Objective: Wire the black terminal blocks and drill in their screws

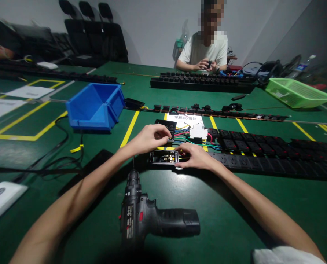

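My left hand [152, 138] is over a black module [165, 125] with wires at its end. Its thumb and index finger are pinched; whatever is between them is too small to make out. My right hand [194, 156] grips the right end of an open black housing [155, 157] between thumb and fingers. Brass terminals [169, 158] show inside that housing. Red, green, blue and yellow wires [184, 140] run behind my right hand, past a white circuit breaker [198, 131], toward black socket strips [235, 145]. Nearer to me lies a black cordless drill [136, 209], its bit pointing away.
A blue bin [94, 106] stands at the left, above black cables [61, 157]. Further back lie a strip of black modules [221, 112] and a long black rail [202, 86]. A green basket [298, 91] is at the right. Across the table sits a person [204, 51] holding a small black part.
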Demonstrator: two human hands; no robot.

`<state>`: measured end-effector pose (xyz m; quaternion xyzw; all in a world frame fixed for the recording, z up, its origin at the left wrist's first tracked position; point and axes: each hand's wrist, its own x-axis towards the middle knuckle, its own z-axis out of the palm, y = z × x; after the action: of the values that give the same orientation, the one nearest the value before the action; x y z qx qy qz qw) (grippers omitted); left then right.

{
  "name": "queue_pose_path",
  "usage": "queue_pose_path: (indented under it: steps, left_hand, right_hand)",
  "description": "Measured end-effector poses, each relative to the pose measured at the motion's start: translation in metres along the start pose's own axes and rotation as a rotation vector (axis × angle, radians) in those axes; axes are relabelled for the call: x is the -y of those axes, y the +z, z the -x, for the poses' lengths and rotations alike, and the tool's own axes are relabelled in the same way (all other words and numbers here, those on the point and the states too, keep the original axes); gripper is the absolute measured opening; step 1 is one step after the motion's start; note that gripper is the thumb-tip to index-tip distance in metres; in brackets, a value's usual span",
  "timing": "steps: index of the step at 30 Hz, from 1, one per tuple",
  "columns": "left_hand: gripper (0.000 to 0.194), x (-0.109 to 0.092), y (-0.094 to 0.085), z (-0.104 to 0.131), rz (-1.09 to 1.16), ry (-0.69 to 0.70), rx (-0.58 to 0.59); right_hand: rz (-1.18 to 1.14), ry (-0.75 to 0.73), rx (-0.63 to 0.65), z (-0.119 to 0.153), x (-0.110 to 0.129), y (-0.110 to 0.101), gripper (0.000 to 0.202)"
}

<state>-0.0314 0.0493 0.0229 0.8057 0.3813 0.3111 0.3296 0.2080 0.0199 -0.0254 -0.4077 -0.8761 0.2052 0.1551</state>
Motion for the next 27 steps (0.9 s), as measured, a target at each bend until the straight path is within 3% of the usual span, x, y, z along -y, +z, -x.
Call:
queue_pose_path:
  steps: [5,11,19,23,27]
  left_hand:
    - [0.017,0.009,0.025,-0.010,0.092,0.070,0.036]
    - [0.018,0.029,0.037,-0.001,0.136,0.033,-0.044]
    - [0.017,0.045,0.020,0.003,0.051,0.070,-0.124]
    - [0.021,0.052,0.012,0.004,0.024,0.080,-0.255]
    - [0.021,0.060,0.010,0.020,0.056,0.031,-0.431]
  right_hand:
    - [-0.003,0.017,0.000,0.000,0.000,0.001,0.058]
    - [0.000,0.031,0.013,-0.001,0.000,0.001,0.061]
    - [-0.004,0.017,0.024,-0.001,0.002,-0.002,0.058]
    - [0.008,0.019,0.025,-0.001,0.002,-0.002,0.058]
    - [-0.004,0.016,0.021,-0.001,0.003,-0.002,0.059]
